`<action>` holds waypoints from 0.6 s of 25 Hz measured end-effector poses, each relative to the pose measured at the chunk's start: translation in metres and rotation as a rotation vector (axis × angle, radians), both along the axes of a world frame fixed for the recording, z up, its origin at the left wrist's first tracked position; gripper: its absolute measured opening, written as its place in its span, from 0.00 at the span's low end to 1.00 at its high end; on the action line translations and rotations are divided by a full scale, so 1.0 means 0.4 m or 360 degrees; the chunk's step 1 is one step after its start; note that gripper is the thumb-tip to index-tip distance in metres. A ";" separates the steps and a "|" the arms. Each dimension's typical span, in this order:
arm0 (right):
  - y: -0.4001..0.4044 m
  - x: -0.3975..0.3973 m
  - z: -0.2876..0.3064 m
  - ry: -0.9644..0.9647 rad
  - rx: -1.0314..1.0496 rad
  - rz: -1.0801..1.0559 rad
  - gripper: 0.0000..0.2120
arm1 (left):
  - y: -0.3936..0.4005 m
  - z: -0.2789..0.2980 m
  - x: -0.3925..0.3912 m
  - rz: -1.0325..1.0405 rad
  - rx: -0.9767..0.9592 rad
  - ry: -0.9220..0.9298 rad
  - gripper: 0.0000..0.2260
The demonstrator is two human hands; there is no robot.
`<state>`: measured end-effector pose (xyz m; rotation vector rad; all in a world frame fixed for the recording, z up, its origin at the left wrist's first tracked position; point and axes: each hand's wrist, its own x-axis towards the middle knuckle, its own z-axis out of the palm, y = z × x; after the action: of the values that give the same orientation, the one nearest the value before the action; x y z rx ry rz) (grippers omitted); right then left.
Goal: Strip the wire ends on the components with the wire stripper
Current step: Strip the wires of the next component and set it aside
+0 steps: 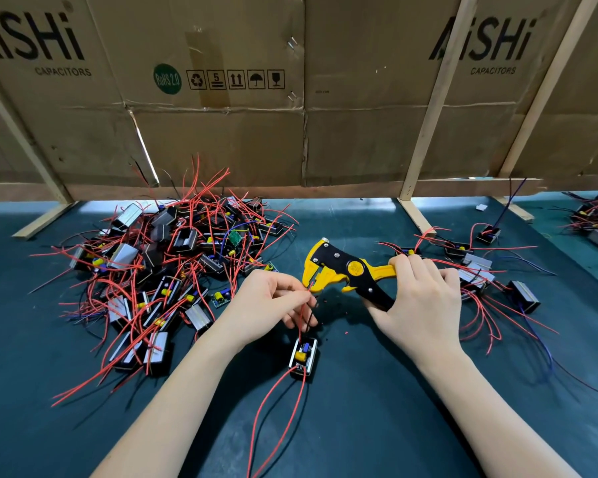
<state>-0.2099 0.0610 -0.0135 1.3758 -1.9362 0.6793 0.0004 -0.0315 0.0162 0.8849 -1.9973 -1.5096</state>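
left hand [273, 298] pinches thin, limp red wire [301, 319] just short of the stripper [346, 270] mouth; right hand [418, 298] wraps its handles. light component [303, 355] dangles below the grip; hold near the tip.

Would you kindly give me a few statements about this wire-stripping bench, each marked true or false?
1. The right hand grips the yellow-and-black wire stripper by its handles. True.
2. The left hand rests flat on the dark green mat. False: it pinches a thin red wire at the stripper's jaws.
3. That wire leads down to a small black component with a yellow part. True.
4. The big pile of red-wired components lies to the person's right. False: it lies to the left.
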 end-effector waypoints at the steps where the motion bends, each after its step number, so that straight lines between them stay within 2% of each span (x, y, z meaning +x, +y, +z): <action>1: 0.000 -0.001 -0.001 0.0003 -0.0004 0.0002 0.25 | -0.001 0.000 0.001 -0.0009 0.0007 0.0004 0.10; 15: -0.004 -0.004 -0.006 0.0039 -0.0053 0.0050 0.24 | -0.001 0.005 0.004 0.0035 0.0035 -0.0066 0.12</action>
<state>-0.2114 0.0593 -0.0159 1.3906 -1.8793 0.7033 0.0022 -0.0319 0.0183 0.9515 -1.9973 -1.5154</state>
